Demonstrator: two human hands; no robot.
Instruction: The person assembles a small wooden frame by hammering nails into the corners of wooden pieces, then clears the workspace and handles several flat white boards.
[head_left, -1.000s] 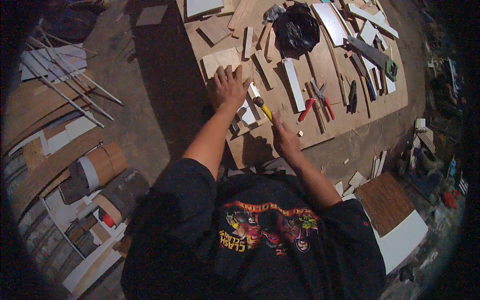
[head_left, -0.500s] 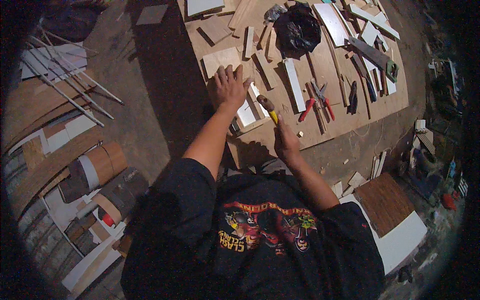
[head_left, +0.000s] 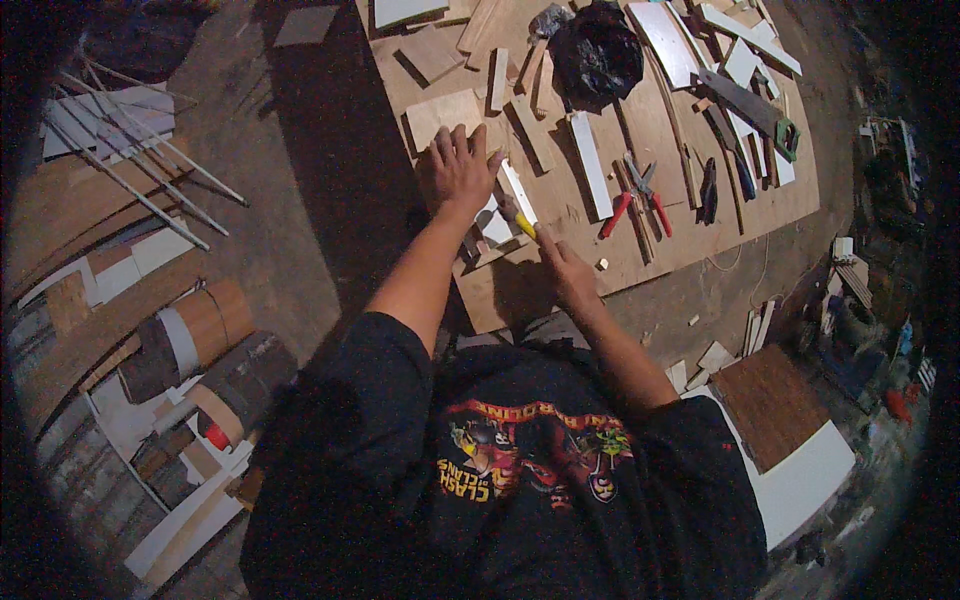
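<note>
My right hand is closed around the handle of a hammer with a yellow section below its dark head. The hammer head is low over a small wood-and-white box-like piece at the table's near left; I cannot tell whether it touches. My left hand lies over the far part of that piece with its fingers stretched out, hiding what is under the palm. A white strip forms the piece's right side. Beyond my left fingertips is a square of plywood.
On the plywood table are red-handled pliers, a handsaw, a black plastic bag, a long white strip and several wood offcuts. Boards and rolls lie on the floor at left, a brown panel at right.
My right hand has brought the hammer left and down, its head now over the box-like piece. My left hand has barely moved, staying on the piece.
</note>
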